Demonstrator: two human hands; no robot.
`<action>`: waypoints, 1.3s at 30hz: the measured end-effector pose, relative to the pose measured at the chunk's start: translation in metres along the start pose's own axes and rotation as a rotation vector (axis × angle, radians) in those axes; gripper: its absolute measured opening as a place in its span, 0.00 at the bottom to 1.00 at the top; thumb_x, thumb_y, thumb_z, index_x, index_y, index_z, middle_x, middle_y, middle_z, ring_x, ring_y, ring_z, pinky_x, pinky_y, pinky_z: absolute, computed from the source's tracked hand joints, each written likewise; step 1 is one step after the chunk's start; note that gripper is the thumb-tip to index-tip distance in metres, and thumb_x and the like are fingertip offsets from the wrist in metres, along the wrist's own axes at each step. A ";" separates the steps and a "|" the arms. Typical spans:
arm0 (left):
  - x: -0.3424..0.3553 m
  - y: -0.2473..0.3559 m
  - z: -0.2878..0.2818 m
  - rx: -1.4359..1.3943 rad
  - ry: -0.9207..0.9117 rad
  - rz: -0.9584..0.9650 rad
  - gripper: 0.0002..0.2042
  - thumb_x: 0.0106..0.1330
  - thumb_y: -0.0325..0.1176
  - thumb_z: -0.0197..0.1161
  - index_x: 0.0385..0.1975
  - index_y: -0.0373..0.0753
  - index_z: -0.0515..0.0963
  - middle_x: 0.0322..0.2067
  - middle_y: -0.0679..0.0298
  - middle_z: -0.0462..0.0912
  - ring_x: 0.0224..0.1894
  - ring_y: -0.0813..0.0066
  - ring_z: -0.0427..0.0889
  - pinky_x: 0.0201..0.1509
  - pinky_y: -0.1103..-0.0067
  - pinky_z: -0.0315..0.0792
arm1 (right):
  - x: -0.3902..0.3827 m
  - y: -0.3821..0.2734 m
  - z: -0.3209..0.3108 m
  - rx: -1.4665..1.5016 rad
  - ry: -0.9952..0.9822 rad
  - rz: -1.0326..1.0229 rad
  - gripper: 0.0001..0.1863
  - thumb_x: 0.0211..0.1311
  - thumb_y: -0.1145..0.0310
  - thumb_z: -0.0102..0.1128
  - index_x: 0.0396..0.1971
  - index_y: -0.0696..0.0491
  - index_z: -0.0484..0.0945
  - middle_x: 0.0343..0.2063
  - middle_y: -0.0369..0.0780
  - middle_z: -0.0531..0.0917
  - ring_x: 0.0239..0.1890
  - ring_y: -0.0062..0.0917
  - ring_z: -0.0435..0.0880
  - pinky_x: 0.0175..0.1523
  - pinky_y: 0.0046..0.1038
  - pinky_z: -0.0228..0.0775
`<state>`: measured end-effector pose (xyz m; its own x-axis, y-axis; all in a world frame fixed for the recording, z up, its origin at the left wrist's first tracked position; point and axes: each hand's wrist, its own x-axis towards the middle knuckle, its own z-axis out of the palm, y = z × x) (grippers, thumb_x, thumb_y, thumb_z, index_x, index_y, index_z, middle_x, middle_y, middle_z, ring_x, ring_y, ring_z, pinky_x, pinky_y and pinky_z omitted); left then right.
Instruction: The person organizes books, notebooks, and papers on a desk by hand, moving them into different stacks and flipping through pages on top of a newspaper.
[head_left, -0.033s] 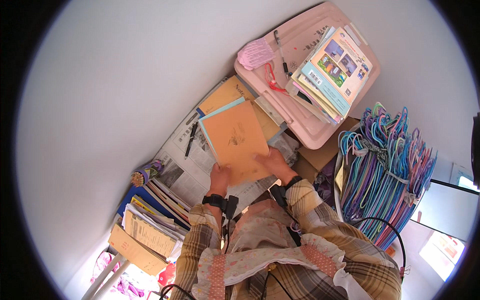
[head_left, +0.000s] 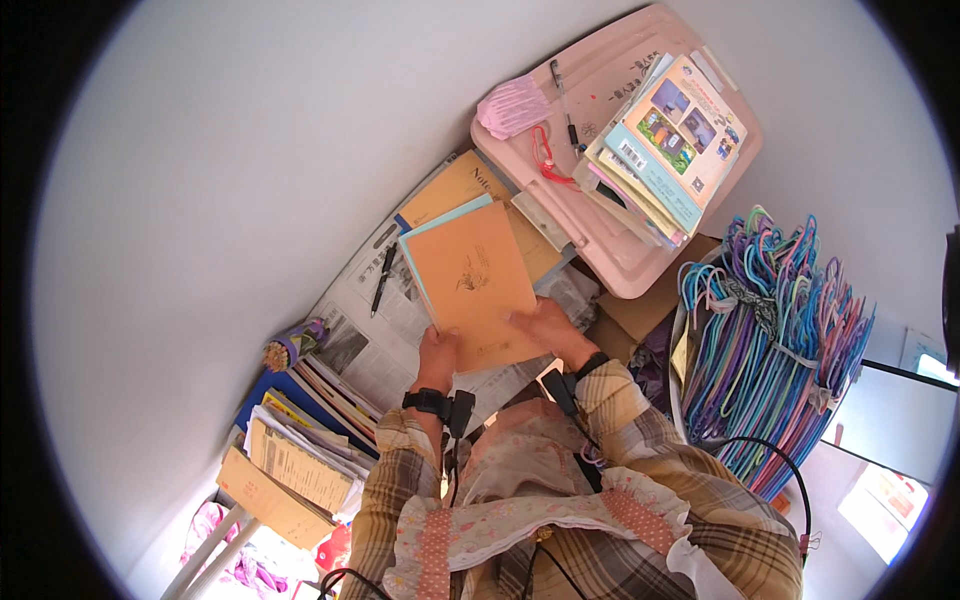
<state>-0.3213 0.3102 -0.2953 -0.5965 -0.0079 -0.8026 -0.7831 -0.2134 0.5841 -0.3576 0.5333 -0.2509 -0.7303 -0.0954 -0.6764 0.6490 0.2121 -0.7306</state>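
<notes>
An orange exercise book (head_left: 475, 275) with a small dark drawing lies before me, tilted a little to the left. My left hand (head_left: 437, 357) grips its lower left edge, with the thumb on the cover. At the lower right edge my right hand (head_left: 553, 330) holds it the same way, fingers hidden underneath. A light blue book (head_left: 448, 218) shows from beneath along its top and left edges; I cannot tell whether my hands hold that too. Further back, a tan notebook (head_left: 455, 190) is partly covered. A black pen (head_left: 383, 280) rests on newspaper (head_left: 345, 300) left of the books.
A pink storage box lid (head_left: 630, 270) at the far right carries a book stack (head_left: 670, 150), a pen (head_left: 566, 110) and a pink pouch (head_left: 512, 107). Many coloured hangers (head_left: 770, 350) stand bundled at right. Left are a pencil bundle (head_left: 290, 347) and piled papers (head_left: 300, 455), beside a wall (head_left: 200, 200).
</notes>
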 end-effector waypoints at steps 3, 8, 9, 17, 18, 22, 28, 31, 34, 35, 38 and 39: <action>-0.008 -0.003 -0.007 -0.093 -0.008 -0.055 0.17 0.66 0.34 0.58 0.50 0.30 0.68 0.46 0.55 0.76 0.47 0.72 0.75 0.52 0.75 0.69 | -0.016 -0.018 0.011 -0.158 -0.069 -0.189 0.24 0.52 0.65 0.58 0.50 0.61 0.72 0.34 0.55 0.82 0.37 0.47 0.82 0.41 0.38 0.74; -0.076 0.043 0.020 -0.025 0.051 0.227 0.30 0.65 0.43 0.61 0.60 0.30 0.62 0.54 0.55 0.71 0.55 0.70 0.70 0.58 0.74 0.66 | -0.079 -0.103 0.043 -0.701 0.032 -0.349 0.21 0.53 0.73 0.55 0.50 0.56 0.74 0.34 0.47 0.83 0.33 0.45 0.82 0.36 0.39 0.74; -0.103 0.072 0.031 -0.204 -0.091 0.194 0.29 0.65 0.42 0.61 0.60 0.30 0.61 0.53 0.54 0.72 0.55 0.70 0.70 0.58 0.74 0.65 | -0.089 -0.101 0.051 -0.723 0.056 -0.390 0.21 0.52 0.74 0.54 0.49 0.56 0.74 0.34 0.48 0.82 0.32 0.46 0.81 0.35 0.40 0.74; -0.167 0.047 -0.014 -0.105 0.092 0.240 0.18 0.68 0.32 0.55 0.54 0.29 0.68 0.47 0.62 0.78 0.47 0.75 0.75 0.52 0.77 0.70 | -0.165 -0.095 0.111 -0.734 -0.301 -0.583 0.23 0.50 0.71 0.62 0.48 0.58 0.72 0.28 0.46 0.77 0.29 0.38 0.79 0.34 0.34 0.72; -0.178 0.046 -0.025 -0.108 0.031 0.262 0.18 0.68 0.31 0.54 0.55 0.29 0.68 0.48 0.62 0.77 0.48 0.75 0.74 0.52 0.77 0.70 | -0.168 -0.101 0.107 -0.654 -0.343 -0.590 0.24 0.49 0.72 0.63 0.49 0.57 0.72 0.27 0.45 0.77 0.29 0.35 0.79 0.34 0.32 0.72; -0.257 0.067 -0.070 -0.307 -0.187 0.248 0.19 0.70 0.30 0.52 0.59 0.31 0.65 0.53 0.61 0.74 0.53 0.74 0.72 0.56 0.76 0.68 | -0.168 -0.128 0.069 -0.522 0.040 -0.660 0.25 0.57 0.66 0.63 0.52 0.61 0.70 0.39 0.43 0.76 0.39 0.28 0.76 0.45 0.28 0.70; -0.338 0.049 -0.162 -0.367 -0.249 0.369 0.21 0.69 0.30 0.53 0.61 0.33 0.63 0.56 0.60 0.72 0.57 0.71 0.71 0.58 0.74 0.68 | -0.174 -0.134 0.122 0.308 -0.540 -0.257 0.26 0.64 0.63 0.57 0.58 0.60 0.65 0.51 0.41 0.75 0.51 0.22 0.74 0.54 0.27 0.67; -0.376 0.038 -0.200 -0.550 -0.221 0.350 0.22 0.68 0.30 0.54 0.62 0.33 0.62 0.57 0.59 0.71 0.58 0.70 0.71 0.60 0.74 0.68 | -0.213 -0.149 0.188 0.105 -0.906 -0.260 0.29 0.63 0.65 0.58 0.61 0.60 0.62 0.55 0.42 0.74 0.56 0.21 0.72 0.58 0.27 0.66; -0.398 0.011 -0.245 -0.608 -0.137 0.341 0.23 0.68 0.30 0.55 0.61 0.33 0.62 0.56 0.58 0.71 0.58 0.69 0.72 0.60 0.74 0.69 | -0.231 -0.120 0.249 0.079 -0.866 -0.115 0.28 0.62 0.68 0.59 0.60 0.60 0.63 0.54 0.40 0.74 0.56 0.21 0.71 0.59 0.27 0.65; -0.402 0.004 -0.261 -0.594 -0.099 0.358 0.23 0.68 0.30 0.55 0.61 0.32 0.62 0.56 0.58 0.71 0.58 0.69 0.71 0.60 0.74 0.68 | -0.236 -0.116 0.269 0.088 -0.853 -0.134 0.28 0.61 0.69 0.59 0.60 0.60 0.63 0.54 0.40 0.74 0.56 0.21 0.71 0.59 0.26 0.65; -0.404 -0.009 -0.311 -0.551 0.057 0.418 0.24 0.67 0.29 0.55 0.62 0.31 0.60 0.56 0.58 0.71 0.57 0.70 0.71 0.61 0.74 0.66 | -0.240 -0.107 0.329 0.092 -0.823 -0.214 0.28 0.60 0.72 0.59 0.60 0.61 0.63 0.53 0.39 0.74 0.55 0.20 0.72 0.57 0.25 0.65; -0.403 -0.009 -0.328 -0.532 0.137 0.443 0.24 0.67 0.29 0.55 0.62 0.31 0.60 0.56 0.58 0.71 0.57 0.70 0.71 0.61 0.75 0.66 | -0.235 -0.102 0.350 0.079 -0.820 -0.260 0.27 0.60 0.73 0.58 0.59 0.61 0.63 0.53 0.39 0.74 0.55 0.20 0.72 0.57 0.25 0.65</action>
<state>-0.0166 -0.0050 -0.0169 -0.7847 -0.3196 -0.5311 -0.2585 -0.6099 0.7491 -0.1777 0.1936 -0.0504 -0.4928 -0.8098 -0.3185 0.5179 0.0212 -0.8552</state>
